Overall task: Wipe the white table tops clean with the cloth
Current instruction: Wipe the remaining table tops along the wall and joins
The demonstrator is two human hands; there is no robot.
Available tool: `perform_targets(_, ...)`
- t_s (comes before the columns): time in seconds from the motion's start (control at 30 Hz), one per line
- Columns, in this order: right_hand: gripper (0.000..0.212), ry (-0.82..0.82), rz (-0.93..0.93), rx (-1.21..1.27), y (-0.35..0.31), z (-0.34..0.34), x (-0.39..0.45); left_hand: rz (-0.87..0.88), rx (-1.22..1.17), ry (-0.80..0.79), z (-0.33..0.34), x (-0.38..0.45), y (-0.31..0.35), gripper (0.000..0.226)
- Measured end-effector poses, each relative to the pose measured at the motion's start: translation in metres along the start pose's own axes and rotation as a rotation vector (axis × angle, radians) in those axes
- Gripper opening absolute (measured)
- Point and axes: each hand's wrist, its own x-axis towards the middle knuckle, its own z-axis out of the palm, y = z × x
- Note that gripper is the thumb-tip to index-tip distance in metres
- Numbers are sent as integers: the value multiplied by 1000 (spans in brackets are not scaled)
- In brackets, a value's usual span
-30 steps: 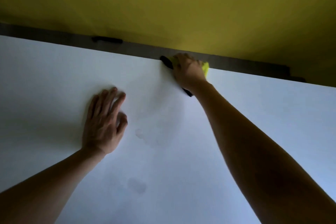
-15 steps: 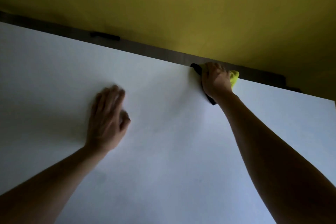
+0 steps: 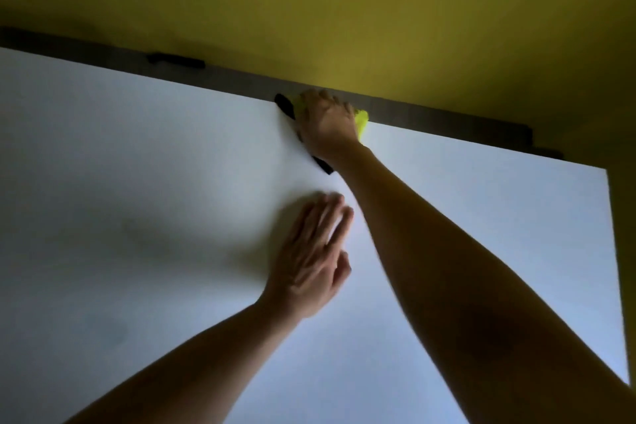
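A white table top point(image 3: 137, 200) fills most of the view. At its far edge my right hand point(image 3: 327, 124) presses down on a yellow cloth with a black edge point(image 3: 362, 122); most of the cloth is hidden under the hand, with yellow showing on the right and black on the left. My left hand point(image 3: 313, 258) lies flat on the table, fingers together, nearer to me and just left of my right forearm. It holds nothing.
A dark grey strip point(image 3: 447, 113) runs along the table's far edge, below a yellow wall point(image 3: 344, 10). A black clip point(image 3: 175, 60) sits on the strip at the left. The table's right edge point(image 3: 616, 268) is in view.
My right hand has kept sliding the cloth along the far edge. My left hand has shifted right across the table, close to my right forearm. The view has turned, so the table's right edge shows.
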Motion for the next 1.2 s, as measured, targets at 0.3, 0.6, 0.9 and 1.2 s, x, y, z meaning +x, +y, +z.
perform_targets(0.3, 28, 118, 293, -7, 202, -72, -67, -181, 69, 78, 7, 59, 7, 67)
perform_targets(0.6, 60, 54, 108, -42, 114, -47, -38, -190, 99, 89, 7, 60, 8, 69)
perform_targets(0.9, 42, -73, -42, 41, 60, -26, -7, -191, 72, 87, 4, 62, 8, 70)
perform_targets(1.2, 42, 44, 400, -158, 245, -100, -82, -179, 53, 87, 3, 62, 6, 68)
